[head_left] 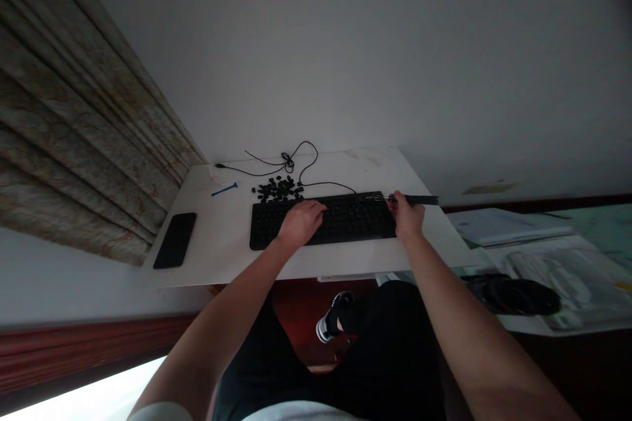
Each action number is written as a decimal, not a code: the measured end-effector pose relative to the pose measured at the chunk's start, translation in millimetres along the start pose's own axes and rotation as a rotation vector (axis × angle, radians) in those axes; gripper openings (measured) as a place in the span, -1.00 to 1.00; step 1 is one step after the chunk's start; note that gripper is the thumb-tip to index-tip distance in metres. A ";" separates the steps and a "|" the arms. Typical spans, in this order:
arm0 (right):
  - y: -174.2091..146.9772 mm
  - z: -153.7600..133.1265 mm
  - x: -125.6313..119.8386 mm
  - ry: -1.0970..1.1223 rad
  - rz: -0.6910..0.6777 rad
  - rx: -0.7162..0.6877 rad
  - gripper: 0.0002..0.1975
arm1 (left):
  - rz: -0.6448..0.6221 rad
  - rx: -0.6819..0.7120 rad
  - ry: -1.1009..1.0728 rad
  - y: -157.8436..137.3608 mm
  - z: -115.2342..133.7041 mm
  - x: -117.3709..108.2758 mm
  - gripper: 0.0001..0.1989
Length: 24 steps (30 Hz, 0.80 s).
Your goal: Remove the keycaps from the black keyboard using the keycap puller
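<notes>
A black keyboard (340, 220) lies on the white table in front of me. My left hand (302, 220) rests over its left-middle part, fingers bent and drawn together; whatever may be between the fingertips is hidden. At the keyboard's right end, my right hand (407, 214) grips a keycap puller (419, 199) by its dark handle. The puller's thin metal wires point left over the upper right keys. Just behind the keyboard, to the left, sits a loose heap of small black keycaps (277, 189).
A black cable (316, 158) runs behind the keyboard, tied in a bundle. On the left lie a blue stick-like tool (224, 189) and a dark phone (175, 240). Papers (508, 227) and a black item (523, 296) occupy a surface at right. A patterned curtain (74, 99) hangs left.
</notes>
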State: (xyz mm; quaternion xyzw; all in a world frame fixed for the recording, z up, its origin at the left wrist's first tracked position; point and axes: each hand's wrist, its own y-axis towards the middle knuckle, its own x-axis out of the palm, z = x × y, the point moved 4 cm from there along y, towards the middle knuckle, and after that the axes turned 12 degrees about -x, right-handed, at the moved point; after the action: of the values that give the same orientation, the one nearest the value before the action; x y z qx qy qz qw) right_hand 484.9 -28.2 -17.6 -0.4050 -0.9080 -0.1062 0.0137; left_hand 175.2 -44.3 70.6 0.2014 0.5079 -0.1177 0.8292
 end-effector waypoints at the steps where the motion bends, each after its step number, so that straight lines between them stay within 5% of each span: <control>1: 0.2 0.1 0.0 -0.006 -0.004 -0.006 -0.68 | 0.024 -0.059 0.026 13.4 -10.9 -4.8 -0.76; 6: 0.0 -2.0 0.3 -0.030 -0.009 -0.025 -0.66 | 0.031 -0.233 0.102 60.8 -57.1 -10.6 -0.75; 10: -2.0 -4.6 0.9 -0.027 0.011 -0.010 -0.68 | 0.096 -0.300 0.108 66.5 -64.0 -4.5 -0.72; 18: -3.6 -7.8 0.4 -0.070 0.005 -0.036 -0.69 | 0.109 -0.173 0.157 -6.6 -2.8 30.3 -0.59; 24: -0.7 -7.0 2.4 -0.065 0.039 -0.021 -0.71 | 0.063 -0.184 0.232 -30.9 -6.4 41.6 -0.51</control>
State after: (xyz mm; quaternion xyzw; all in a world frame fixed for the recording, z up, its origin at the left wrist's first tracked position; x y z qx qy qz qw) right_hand 482.4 -28.3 -10.6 -0.4258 -0.8988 -0.1024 -0.0179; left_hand 176.8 -68.6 24.3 0.1527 0.6025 -0.0207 0.7831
